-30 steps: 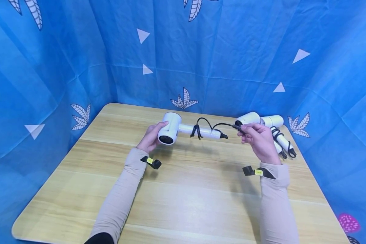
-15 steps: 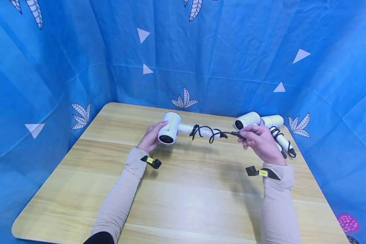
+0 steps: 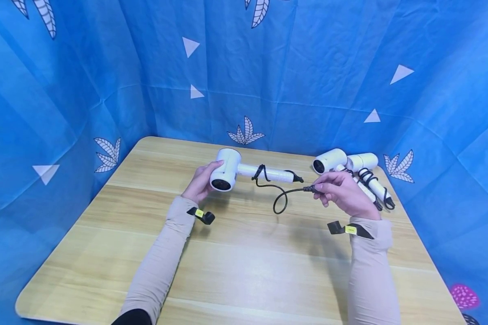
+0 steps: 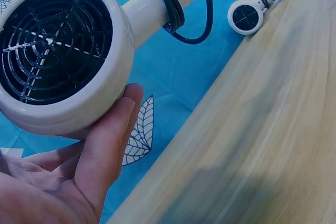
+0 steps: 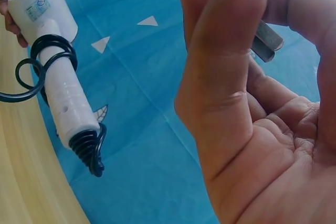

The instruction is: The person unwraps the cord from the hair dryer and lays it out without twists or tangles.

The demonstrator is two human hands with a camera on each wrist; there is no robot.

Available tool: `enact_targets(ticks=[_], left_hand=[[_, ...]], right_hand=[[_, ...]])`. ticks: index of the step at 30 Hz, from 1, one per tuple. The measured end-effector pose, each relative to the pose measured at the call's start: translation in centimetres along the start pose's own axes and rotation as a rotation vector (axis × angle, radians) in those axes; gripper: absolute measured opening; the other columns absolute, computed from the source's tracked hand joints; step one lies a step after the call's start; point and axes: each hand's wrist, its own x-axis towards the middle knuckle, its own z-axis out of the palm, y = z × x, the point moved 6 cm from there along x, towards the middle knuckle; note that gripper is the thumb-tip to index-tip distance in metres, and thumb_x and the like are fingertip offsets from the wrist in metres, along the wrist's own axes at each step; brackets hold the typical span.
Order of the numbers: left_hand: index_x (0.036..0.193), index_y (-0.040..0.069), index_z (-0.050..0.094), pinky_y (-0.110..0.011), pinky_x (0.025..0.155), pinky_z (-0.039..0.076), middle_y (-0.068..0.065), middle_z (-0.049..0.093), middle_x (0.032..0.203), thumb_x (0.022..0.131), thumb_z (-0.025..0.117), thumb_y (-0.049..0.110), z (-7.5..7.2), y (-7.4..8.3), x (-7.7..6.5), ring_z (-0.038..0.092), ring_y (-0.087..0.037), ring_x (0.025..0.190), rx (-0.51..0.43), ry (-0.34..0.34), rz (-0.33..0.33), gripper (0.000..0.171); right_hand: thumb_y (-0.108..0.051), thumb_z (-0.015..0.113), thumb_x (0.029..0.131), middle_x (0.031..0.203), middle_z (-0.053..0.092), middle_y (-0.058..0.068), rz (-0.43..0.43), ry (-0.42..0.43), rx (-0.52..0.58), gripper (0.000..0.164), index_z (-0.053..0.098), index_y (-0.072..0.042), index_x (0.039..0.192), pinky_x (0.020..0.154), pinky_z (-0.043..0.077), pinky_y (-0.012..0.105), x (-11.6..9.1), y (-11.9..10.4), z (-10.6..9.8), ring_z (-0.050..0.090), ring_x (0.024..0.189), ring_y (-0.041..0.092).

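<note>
My left hand (image 3: 203,183) grips a white hair dryer (image 3: 230,163) by its barrel, its handle pointing right. The dark round grille of the dryer shows close up in the left wrist view, with fingers (image 4: 107,140) against the barrel's underside. A black power cord (image 3: 294,190) is wound round the handle near the barrel, and a freed length loops down below it. With thumb and fingertips my right hand (image 3: 345,192) pinches the plug (image 3: 309,188) at the cord's end. Metal prongs (image 5: 269,43) stick out past the fingers in the right wrist view.
Two more white hair dryers lie at the back right of the wooden table (image 3: 244,262), one with its barrel (image 3: 329,160) facing left, the other barrel (image 3: 363,161) behind it. Black cords are wrapped round their handles. A blue patterned curtain (image 3: 236,67) hangs behind.
The right hand has drawn the plug down and slightly left. The cord's loose part, earlier lying over the handle, now hangs below it with fewer turns left on the handle. The left hand stays put.
</note>
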Motion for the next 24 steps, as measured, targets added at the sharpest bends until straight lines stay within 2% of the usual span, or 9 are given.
enact_targets(ticks=[7,24], left_hand=[[0.143,0.002,0.049,-0.021,0.067,0.063,0.002,0.072,0.099,0.101,0.062,0.037,0.0,0.0,0.0,0.073,-0.01,0.083,-0.004,0.007,-0.007,0.056],[0.13,0.005,0.056,-0.02,0.06,0.061,0.002,0.073,0.09,0.1,0.063,0.036,0.0,0.2,0.0,0.073,-0.009,0.074,-0.029,0.008,0.014,0.043]], right_hand=[[0.009,0.051,0.099,0.082,0.077,-0.001,0.046,0.005,-0.064,0.033,0.075,-0.014,0.098,0.056,0.057,0.019,0.2,0.8,-0.4,0.069,0.069,0.005],[0.003,0.059,0.098,0.081,0.077,0.002,0.144,0.007,-0.09,0.021,0.075,-0.011,0.098,0.056,0.056,0.019,0.4,2.7,-1.9,0.07,0.07,0.007]])
